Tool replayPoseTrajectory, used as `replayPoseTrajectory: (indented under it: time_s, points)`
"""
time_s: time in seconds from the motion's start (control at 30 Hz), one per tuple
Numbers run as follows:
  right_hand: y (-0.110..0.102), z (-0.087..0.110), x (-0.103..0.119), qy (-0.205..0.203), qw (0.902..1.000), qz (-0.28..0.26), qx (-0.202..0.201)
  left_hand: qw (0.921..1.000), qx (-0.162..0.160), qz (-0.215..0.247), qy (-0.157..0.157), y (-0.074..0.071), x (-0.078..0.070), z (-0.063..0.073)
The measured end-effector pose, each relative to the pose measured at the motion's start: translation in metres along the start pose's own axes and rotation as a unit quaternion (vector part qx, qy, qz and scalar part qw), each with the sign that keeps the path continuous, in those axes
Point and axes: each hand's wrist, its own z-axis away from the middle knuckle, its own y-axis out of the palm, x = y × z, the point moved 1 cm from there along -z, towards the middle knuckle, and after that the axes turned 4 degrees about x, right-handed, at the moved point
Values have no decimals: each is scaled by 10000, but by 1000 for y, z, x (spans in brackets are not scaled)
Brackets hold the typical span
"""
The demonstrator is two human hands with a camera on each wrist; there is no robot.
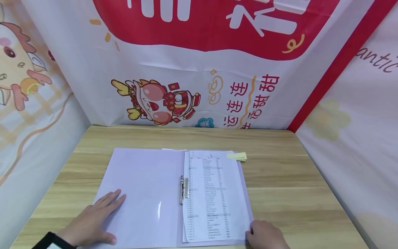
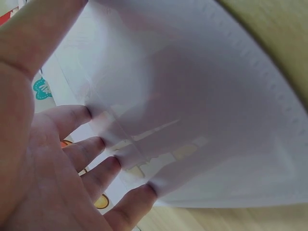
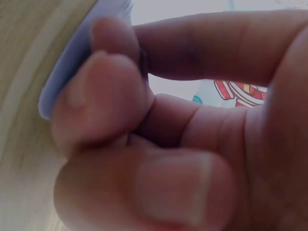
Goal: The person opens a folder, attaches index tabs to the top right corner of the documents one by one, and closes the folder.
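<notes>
An open lilac file folder (image 1: 140, 176) lies on the table, a metal clip (image 1: 184, 189) at its spine. Printed sheets (image 1: 214, 207) rest on its right side, and yellow sticky tabs (image 1: 237, 156) jut from the top right corner. My left hand (image 1: 93, 218) rests on the left cover, fingers spread and fairly straight. The left wrist view has those fingertips touching the glossy cover (image 2: 216, 120). At the folder's lower right corner, my right hand (image 1: 267, 234) has curled fingers and pinches the edge. The fingers partly hide the folder edge (image 3: 62, 72) in the right wrist view.
The wooden table (image 1: 280, 180) extends to both sides of the folder and behind it. A printed cloth (image 1: 186, 58) with red and white designs hangs at the table's back edge. More patterned cloth (image 1: 357, 138) borders the right side.
</notes>
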Motion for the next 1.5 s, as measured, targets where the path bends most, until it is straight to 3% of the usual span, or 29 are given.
replayPoseTrajectory:
  time_s: [0.3, 0.63, 1.0, 1.1, 1.3, 1.5]
  points:
    - [-1, 2, 2, 48, 9996, -114, 272, 9999, -89, -47, 44, 2, 1, 1]
    - [-7, 3, -5, -56, 9995, -210, 234, 9994, 285, 39, -211, 0, -1, -5]
    - [-38, 9, -3, 162, 9996, -141, 187, 9990, -389, -26, 210, -9, -6, -3]
    - [-52, 11, 3, 119, 9999, -8, 68, 9986, -447, 64, 260, -13, -8, -3]
    - [-82, 16, 25, -277, 9969, 503, -539, 9969, -633, 23, 468, -17, -13, -3]
    - [-110, 21, 67, -512, 9935, 874, -524, 9941, -851, 45, 670, -17, -18, -5]
